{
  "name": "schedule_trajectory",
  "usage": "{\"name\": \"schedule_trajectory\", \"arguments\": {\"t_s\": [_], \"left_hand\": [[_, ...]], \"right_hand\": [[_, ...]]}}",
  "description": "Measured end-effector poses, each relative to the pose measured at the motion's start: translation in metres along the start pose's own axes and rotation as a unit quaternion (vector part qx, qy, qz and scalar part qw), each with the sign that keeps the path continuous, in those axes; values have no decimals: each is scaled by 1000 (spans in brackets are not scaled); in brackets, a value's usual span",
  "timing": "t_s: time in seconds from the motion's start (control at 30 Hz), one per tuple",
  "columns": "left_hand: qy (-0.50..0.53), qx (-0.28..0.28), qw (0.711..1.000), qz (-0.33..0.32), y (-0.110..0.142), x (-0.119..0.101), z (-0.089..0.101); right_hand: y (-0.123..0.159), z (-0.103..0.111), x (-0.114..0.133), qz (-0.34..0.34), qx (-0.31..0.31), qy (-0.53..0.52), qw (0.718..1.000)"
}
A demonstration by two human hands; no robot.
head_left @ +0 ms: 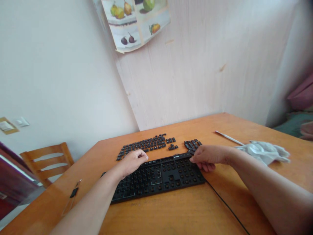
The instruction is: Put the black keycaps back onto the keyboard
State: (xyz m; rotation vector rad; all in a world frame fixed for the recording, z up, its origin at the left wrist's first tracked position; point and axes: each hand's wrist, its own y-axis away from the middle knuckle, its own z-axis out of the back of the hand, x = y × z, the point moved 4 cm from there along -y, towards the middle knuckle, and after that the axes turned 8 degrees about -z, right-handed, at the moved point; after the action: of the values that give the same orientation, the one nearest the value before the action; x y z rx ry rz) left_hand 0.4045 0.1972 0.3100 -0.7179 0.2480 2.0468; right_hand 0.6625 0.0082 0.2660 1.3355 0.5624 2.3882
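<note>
A black keyboard (171, 178) lies on the wooden table, most of its key positions bare of caps, with a few caps along its top row. My left hand (134, 161) is over its upper left part, fingers curled in with the thumb against them. Whatever they may hold is hidden. At the keyboard's upper right corner is my right hand (206, 158), thumb and forefinger pinched together and the other fingers curled beyond the edge. I cannot make out anything between them. Behind the keyboard, loose black keycaps (149, 143) are laid out in rows, and number-pad keycaps (192, 143) form a separate group.
A crumpled pale cloth (265, 151) and a white stick-like tool (228, 137) lie right on the table (166, 215). A small tool with a black handle and wire loop (74, 192) lies left. A black cable (227, 205) runs toward me. A wooden chair (47, 160) stands left.
</note>
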Motion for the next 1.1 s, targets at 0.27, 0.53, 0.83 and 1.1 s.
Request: {"name": "schedule_trajectory", "arguments": {"t_s": [0.27, 0.53, 0.83, 1.1], "left_hand": [[20, 74, 996, 38, -23, 3, -19], [-1, 95, 993, 68, -27, 5, -23], [-1, 101, 993, 62, -27, 4, -23], [15, 22, 1000, 15, -51, 7, 3]], "right_hand": [[-2, 1, -3, 13, 6, -33, 999], [0, 0, 0, 1, -6, -27, 1000], [0, 0, 0, -1, -8, -26, 1000], [-2, -1, 0, -5, -6, -22, 1000]]}}
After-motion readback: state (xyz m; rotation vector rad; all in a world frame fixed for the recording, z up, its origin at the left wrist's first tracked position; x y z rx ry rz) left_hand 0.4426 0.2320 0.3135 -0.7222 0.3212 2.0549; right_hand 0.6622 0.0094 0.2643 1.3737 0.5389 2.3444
